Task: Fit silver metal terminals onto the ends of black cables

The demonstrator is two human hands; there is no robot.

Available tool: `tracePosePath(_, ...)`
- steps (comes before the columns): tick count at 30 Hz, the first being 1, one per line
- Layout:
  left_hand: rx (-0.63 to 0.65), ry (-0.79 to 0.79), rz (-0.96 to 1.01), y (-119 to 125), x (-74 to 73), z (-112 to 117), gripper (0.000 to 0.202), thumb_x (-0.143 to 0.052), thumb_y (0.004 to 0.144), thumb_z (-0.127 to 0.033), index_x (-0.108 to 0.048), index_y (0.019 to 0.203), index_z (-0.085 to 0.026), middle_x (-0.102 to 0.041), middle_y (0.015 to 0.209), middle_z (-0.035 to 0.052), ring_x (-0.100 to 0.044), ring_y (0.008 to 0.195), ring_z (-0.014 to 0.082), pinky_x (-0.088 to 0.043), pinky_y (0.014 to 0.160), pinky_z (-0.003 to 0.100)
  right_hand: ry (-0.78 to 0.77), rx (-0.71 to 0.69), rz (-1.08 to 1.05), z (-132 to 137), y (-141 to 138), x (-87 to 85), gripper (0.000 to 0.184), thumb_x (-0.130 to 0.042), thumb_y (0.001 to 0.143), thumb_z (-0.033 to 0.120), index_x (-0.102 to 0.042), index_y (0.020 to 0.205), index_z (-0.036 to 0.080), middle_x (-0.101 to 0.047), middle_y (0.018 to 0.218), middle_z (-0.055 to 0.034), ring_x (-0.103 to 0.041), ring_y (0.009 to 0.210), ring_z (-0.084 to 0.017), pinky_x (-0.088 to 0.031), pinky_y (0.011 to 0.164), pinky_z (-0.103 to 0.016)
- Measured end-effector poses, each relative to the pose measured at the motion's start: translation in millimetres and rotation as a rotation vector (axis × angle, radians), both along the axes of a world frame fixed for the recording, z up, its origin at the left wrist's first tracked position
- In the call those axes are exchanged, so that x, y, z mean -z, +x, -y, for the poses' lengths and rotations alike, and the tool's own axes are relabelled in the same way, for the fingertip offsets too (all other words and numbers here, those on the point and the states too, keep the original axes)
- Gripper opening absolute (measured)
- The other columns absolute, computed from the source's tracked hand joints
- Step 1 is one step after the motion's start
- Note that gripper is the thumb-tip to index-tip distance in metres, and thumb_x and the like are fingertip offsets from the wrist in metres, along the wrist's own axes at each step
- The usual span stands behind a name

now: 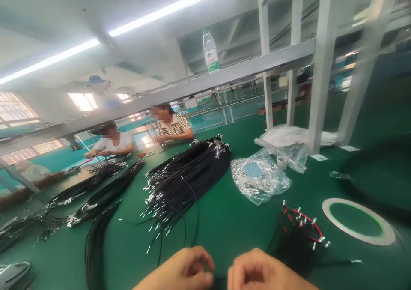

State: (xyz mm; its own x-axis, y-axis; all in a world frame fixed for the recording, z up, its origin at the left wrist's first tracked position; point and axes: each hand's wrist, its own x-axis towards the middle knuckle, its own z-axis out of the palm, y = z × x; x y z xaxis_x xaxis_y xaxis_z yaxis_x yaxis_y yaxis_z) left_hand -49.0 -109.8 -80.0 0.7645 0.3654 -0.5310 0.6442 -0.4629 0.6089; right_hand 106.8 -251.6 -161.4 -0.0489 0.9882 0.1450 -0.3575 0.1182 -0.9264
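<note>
Head view: at the bottom edge, the left hand presses its fingers to the thumb, pinching a thin black wire that runs to the right hand. The right hand's fingers curl shut, their grip hidden. Beyond the fingers, a wire bundle lies on the green worktop. To their right lie a red-banded bundle and a tape ring.

Bright, even light falls from the ceiling tubes, which run from 9 towards 12 o'clock and burn out white. The windows at 9 o'clock glare too. The green table carries only soft shadows. The posts at 2 o'clock lean and smear. At 6 o'clock the left hand and right hand look soft.
</note>
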Motion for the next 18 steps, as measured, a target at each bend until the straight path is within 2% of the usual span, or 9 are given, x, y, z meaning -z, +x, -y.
tracePosePath(2,-0.034,-0.040,0.082,14.1,-5.5,4.8,0.036,-0.051,0.079,-0.033,-0.062,0.109,-0.015,-0.052,0.067,-0.0047,-0.039,0.058,0.0114,-0.029,0.054,0.021,-0.031,-0.039,0.063,-0.1,-1.1,0.5,0.030,-0.073,0.076,0.045,-0.069,0.070,0.016,-0.058,0.071,-0.0019,-0.050,0.068,-0.011,-0.038,0.067,-0.023)
tracePosePath(6,-0.164,0.077,0.269,17.0,-14.8,0.4,0.041,-0.054,0.081,-0.051,-0.070,0.092,-0.015,-0.049,0.068,-0.0036,-0.033,0.058,0.0106,-0.026,0.051,0.021,0.038,-0.038,-0.053,-6.9,-3.6,1.8,0.030,-0.074,0.076,0.046,-0.069,0.071,0.017,-0.067,0.088,-0.0053,-0.056,0.078,-0.013,-0.040,0.074,-0.024)
tracePosePath(8,-0.181,0.124,0.324,10.1,-16.8,-4.0,0.044,-0.053,0.082,-0.057,-0.069,0.086,-0.016,-0.047,0.065,-0.0042,-0.032,0.056,0.0103,-0.026,0.051,0.020,0.060,0.056,-0.144,-9.7,-2.3,1.3,0.033,-0.075,0.075,0.048,-0.067,0.071,0.016,-0.067,0.104,-0.0069,-0.057,0.072,-0.010,-0.039,0.065,-0.022)
tracePosePath(11,-0.122,0.181,0.346,-2.9,-13.9,-12.4,0.046,-0.048,0.085,-0.060,-0.067,0.085,-0.018,-0.046,0.060,-0.0046,-0.037,0.056,0.0113,-0.031,0.053,0.020,0.028,0.305,-0.318,-10.3,4.1,-1.2,0.033,-0.076,0.075,0.048,-0.067,0.073,0.016,-0.063,0.117,-0.0084,-0.050,0.059,-0.004,-0.033,0.056,-0.019)
tracePosePath(13,-0.068,0.328,0.338,-10.3,-6.8,-22.3,0.042,-0.044,0.089,-0.055,-0.065,0.083,-0.019,-0.054,0.065,-0.0022,-0.047,0.062,0.0137,-0.037,0.059,0.021,0.058,0.420,-0.413,-10.4,8.0,-2.5,0.032,-0.074,0.078,0.047,-0.065,0.076,0.016,-0.065,0.111,-0.0089,-0.047,0.060,-0.005,-0.032,0.057,-0.019)
tracePosePath(15,-0.053,0.574,0.293,-14.4,4.2,-34.7,0.035,-0.043,0.092,-0.046,-0.064,0.079,-0.020,-0.063,0.074,0.0014,-0.056,0.070,0.0177,-0.042,0.067,0.025,0.096,0.424,-0.358,-12.8,8.5,-1.4,0.034,-0.069,0.081,0.050,-0.063,0.078,0.016,-0.065,0.086,-0.0062,-0.043,0.058,-0.007,-0.030,0.056,-0.020)
tracePosePath(18,-0.064,0.927,0.306,-11.5,22.7,-44.5,0.026,-0.045,0.089,-0.031,-0.069,0.088,-0.023,-0.071,0.094,0.0069,-0.062,0.091,0.0270,-0.045,0.082,0.037,0.086,0.368,0.092,-21.6,2.0,6.3,0.035,-0.061,0.084,0.048,-0.059,0.074,0.015,-0.052,0.067,-0.0017,-0.045,0.059,-0.011,-0.033,0.057,-0.023)
